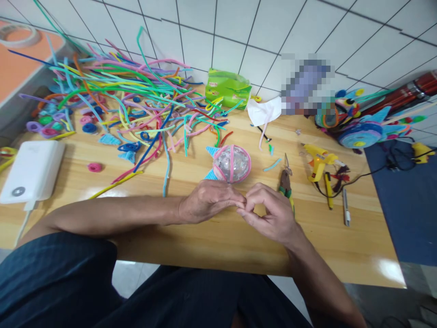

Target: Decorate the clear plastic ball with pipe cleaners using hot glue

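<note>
My left hand [213,201] and my right hand [269,213] meet at their fingertips above the front part of the table. Both are closed in a pinch; whatever lies between the fingers is too small or hidden to make out. Just beyond them rests a clear ball [241,164] banded with pink pipe cleaner, with blue pipe-cleaner points [212,151] on its left side. Right of the ball, pliers [286,180] with green and yellow handles lie partly behind my right hand. A short light-blue pipe-cleaner piece [272,165] lies between ball and pliers.
A heap of coloured pipe cleaners [136,91] covers the back left. A white power bank [32,171] sits at left, a green packet [228,89] by the wall. At right are a yellow glue gun [318,160] with its cord, a cutter knife [346,207] and a blue pipe-cleaner fish [360,133].
</note>
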`<state>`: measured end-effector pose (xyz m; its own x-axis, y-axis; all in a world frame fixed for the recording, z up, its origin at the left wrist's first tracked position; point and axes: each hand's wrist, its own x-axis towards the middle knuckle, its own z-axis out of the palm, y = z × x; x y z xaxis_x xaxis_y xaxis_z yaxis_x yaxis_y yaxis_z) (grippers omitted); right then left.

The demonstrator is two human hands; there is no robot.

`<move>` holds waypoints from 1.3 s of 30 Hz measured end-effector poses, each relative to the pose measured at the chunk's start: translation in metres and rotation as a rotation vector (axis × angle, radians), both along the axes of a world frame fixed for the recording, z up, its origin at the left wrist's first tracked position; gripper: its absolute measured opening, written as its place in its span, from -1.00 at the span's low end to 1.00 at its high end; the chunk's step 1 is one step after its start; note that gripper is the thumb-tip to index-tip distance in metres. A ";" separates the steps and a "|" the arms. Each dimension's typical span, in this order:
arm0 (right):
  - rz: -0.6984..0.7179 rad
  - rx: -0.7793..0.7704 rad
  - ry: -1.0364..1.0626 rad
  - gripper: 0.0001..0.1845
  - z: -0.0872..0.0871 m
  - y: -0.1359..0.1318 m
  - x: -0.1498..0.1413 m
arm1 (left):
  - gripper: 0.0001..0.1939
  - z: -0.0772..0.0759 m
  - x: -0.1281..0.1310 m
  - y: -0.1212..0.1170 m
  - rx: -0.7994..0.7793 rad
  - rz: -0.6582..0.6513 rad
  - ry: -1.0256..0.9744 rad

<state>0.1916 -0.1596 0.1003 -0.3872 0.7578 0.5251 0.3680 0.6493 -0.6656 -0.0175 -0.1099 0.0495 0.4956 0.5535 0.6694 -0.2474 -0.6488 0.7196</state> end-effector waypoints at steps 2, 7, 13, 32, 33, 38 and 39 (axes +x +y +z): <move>-0.006 -0.015 0.004 -0.70 0.000 0.000 0.000 | -0.82 0.000 0.000 0.001 0.006 0.003 0.007; -0.025 -0.038 -0.001 -0.75 0.001 0.000 0.002 | -0.85 0.000 -0.001 0.002 -0.025 -0.010 0.012; -0.012 -0.020 -0.010 -0.73 0.003 0.000 0.002 | -0.75 0.005 -0.002 0.004 -0.018 -0.031 0.029; 0.078 0.023 -0.098 -0.82 0.013 0.001 0.015 | -0.50 0.007 0.005 0.006 -1.085 -0.696 0.138; 0.082 0.017 -0.090 -0.82 0.012 0.001 0.013 | -0.50 0.006 0.005 0.005 -1.088 -0.704 0.136; 0.093 -0.030 -0.036 -0.79 0.007 0.001 0.009 | -0.52 0.001 0.006 0.004 -1.104 -0.708 0.139; 0.099 -0.047 -0.026 -0.81 0.007 0.002 0.009 | -0.53 0.000 0.007 0.005 -1.111 -0.709 0.140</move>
